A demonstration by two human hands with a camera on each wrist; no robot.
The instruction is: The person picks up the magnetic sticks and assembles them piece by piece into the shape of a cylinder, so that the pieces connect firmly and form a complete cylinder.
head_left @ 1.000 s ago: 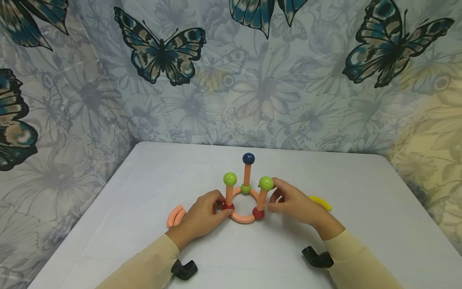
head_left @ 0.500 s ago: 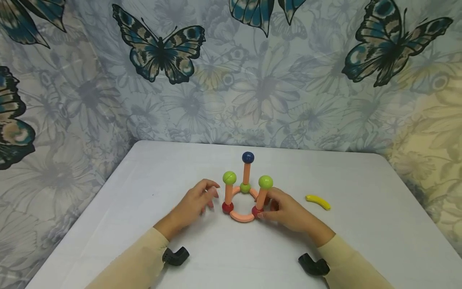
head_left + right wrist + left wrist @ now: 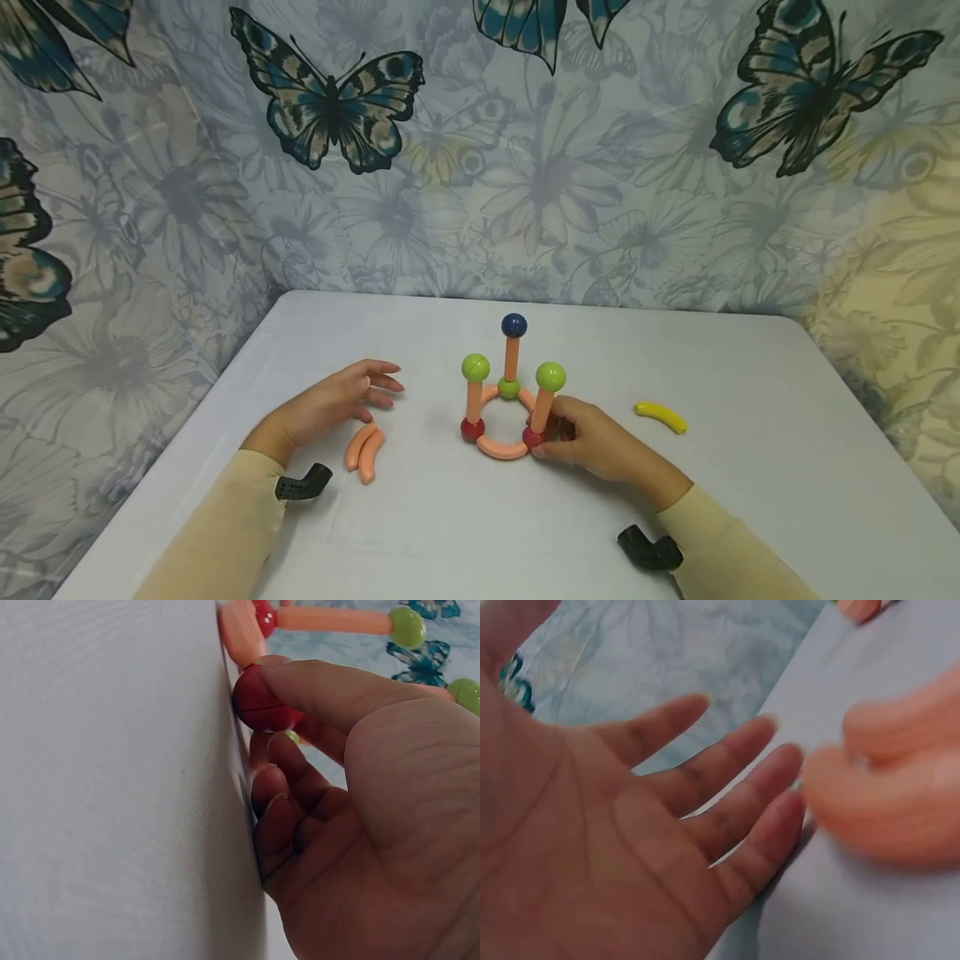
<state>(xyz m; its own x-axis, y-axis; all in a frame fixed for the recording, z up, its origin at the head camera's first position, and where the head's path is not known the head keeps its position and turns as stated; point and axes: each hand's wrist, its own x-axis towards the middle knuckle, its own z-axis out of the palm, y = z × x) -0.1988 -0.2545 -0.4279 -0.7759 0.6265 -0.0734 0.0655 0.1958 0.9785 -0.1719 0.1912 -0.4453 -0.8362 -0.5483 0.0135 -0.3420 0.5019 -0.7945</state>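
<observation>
My right hand (image 3: 596, 440) pinches the right red ball (image 3: 259, 701) of a ball-and-stick toy between thumb and fingers. The toy's base is a ring of curved orange rods (image 3: 502, 450) joined by two red balls and a green ball (image 3: 508, 388). Three orange sticks stand on it: the back one carries a dark blue ball (image 3: 513, 325), the left a lime ball (image 3: 476, 367), the right another lime ball (image 3: 551, 377). My left hand (image 3: 333, 402) hovers with fingers spread, holding nothing, just behind two loose curved orange rods (image 3: 371, 457).
A curved yellow rod (image 3: 661, 417) lies to the right of the toy on the white table (image 3: 480, 533). Black wrist cameras, left (image 3: 303, 482) and right (image 3: 649, 550), sit on both sleeves. A butterfly-patterned cloth (image 3: 450, 233) rises behind the table's far edge.
My left hand has let go of the left red ball and moved left toward the loose orange rods. My right hand has come in and taken hold of the right red ball.
</observation>
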